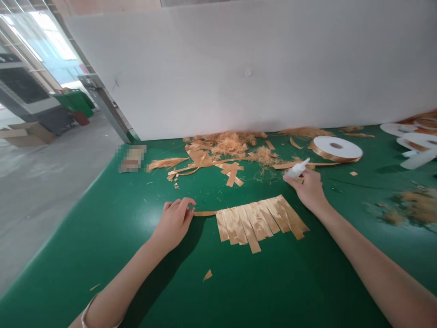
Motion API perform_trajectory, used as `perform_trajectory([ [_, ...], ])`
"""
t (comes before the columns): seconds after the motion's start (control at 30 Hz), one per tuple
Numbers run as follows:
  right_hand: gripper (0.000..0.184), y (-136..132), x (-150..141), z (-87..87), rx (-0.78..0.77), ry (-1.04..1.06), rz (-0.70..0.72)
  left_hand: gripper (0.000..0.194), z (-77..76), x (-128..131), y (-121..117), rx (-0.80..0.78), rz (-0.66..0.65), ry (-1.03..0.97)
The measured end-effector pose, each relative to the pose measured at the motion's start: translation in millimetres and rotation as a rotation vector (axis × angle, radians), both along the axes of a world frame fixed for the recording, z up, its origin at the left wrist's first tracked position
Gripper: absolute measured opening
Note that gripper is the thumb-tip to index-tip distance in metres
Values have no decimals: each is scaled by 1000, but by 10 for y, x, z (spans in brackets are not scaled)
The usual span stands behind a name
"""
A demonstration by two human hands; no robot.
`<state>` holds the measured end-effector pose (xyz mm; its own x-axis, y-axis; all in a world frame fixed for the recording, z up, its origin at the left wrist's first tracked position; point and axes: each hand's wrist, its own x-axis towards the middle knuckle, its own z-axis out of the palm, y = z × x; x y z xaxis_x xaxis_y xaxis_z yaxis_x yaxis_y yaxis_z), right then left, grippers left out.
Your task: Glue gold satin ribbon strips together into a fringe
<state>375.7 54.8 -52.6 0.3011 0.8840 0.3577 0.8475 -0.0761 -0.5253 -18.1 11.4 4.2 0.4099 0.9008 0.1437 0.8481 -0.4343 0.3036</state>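
Observation:
My left hand [175,223] is closed in a pinch on the left end of a narrow gold ribbon strip [205,213]. From that strip, a fringe of short gold ribbon pieces [252,223] spreads flat on the green table, side by side, with uneven lower ends. My right hand [309,189] is wrapped round a small white glue bottle [296,170], its nozzle pointing up and to the right. The bottle is held above the table, just beyond the right end of the fringe.
Gold ribbon scraps [232,173] and frayed orange fibres [230,143] lie along the white wall [256,68]. A ribbon roll [336,148] rests at the back right, near white spools [418,143]. Another fibre tuft [414,207] sits at the right of the green table [164,291].

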Motion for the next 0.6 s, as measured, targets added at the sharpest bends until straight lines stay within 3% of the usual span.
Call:
perform_trajectory([
  [0.23,43,-42,90,95,-42,33,-179,14,-38,-85,82,0,55,3],
  [0.47,42,-22,168,50,-151,36,-247,12,-71,-141,121,42,75,-74],
  [0.6,39,-42,180,68,-77,74,-253,11,-85,-159,121,93,71,-111],
])
